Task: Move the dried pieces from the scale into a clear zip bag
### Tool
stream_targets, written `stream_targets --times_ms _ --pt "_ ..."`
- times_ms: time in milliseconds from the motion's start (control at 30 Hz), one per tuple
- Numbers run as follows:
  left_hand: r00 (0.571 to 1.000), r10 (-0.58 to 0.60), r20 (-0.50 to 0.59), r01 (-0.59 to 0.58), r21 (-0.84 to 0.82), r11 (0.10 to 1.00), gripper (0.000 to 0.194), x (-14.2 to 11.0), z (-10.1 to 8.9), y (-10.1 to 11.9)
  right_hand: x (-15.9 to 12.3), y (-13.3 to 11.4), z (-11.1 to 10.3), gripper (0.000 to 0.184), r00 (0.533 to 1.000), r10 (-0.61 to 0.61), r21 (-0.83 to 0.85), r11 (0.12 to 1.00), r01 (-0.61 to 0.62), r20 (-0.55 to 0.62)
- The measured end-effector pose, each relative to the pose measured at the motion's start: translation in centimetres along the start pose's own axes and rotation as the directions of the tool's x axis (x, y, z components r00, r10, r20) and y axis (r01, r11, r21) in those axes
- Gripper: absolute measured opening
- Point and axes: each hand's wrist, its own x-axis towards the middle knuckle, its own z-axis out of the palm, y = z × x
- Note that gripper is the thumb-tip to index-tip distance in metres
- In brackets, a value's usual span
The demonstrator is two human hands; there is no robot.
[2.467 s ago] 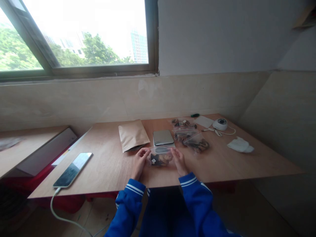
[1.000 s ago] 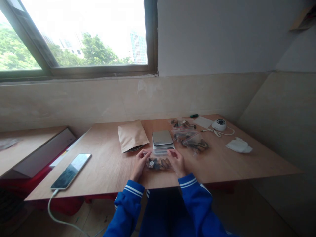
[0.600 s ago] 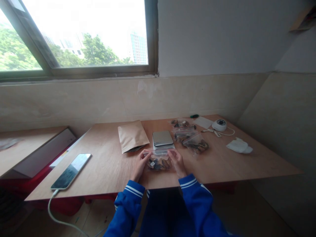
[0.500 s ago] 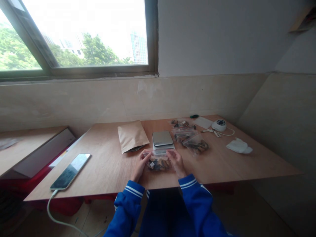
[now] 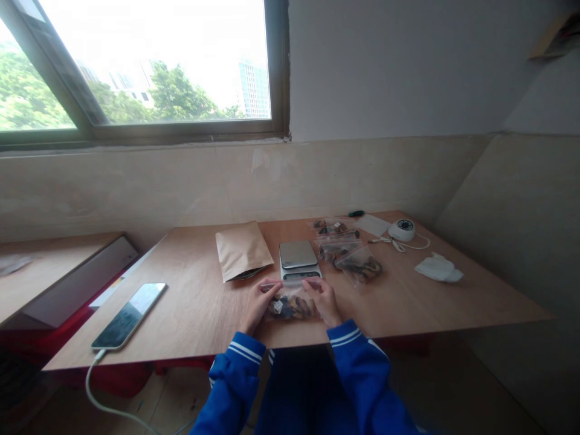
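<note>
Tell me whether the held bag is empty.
Not empty: dark and brown pieces show through the clear bag.

Relative to the earlier frames, I have drawn the clear plastic zip bag of brown and dark pieces [image 5: 295,308] nearer the table's front edge. Its top now sits lower, exposing the dark display [image 5: 302,275] of the silver-topped white scale [image 5: 298,254]. My right hand [image 5: 327,302] has shifted inward along the seal, closer to my left hand [image 5: 258,303].
</note>
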Motion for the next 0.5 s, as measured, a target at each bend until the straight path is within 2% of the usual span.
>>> stream_targets --times_ms 200,300,400,433,500 --pt "1.000 -0.011 -0.012 0.011 0.012 1.000 0.032 0.0 0.1 0.3 0.0 0.3 0.0 0.028 0.999 -0.034 -0.058 0.998 0.034 0.012" --pt "1.000 -0.006 -0.025 0.006 0.029 1.000 0.032 0.0 0.1 0.6 0.0 0.0 0.0 0.022 0.985 -0.171 -0.199 0.966 0.167 -0.003" --pt "0.999 0.012 -0.032 -0.010 0.055 0.998 0.031 0.0 0.1 0.7 -0.2 -1.1 0.3 0.025 0.910 -0.415 -0.465 0.801 0.376 0.022" --pt "0.999 0.017 -0.028 -0.015 0.057 0.998 0.031 0.0 0.1 0.6 -0.4 -1.6 0.6 0.028 0.887 -0.457 -0.543 0.728 0.419 0.072" --pt "1.000 0.021 -0.018 -0.020 0.052 0.998 0.031 0.1 0.1 0.5 -0.7 -2.6 1.3 0.027 0.866 -0.453 -0.643 0.603 0.473 0.212"
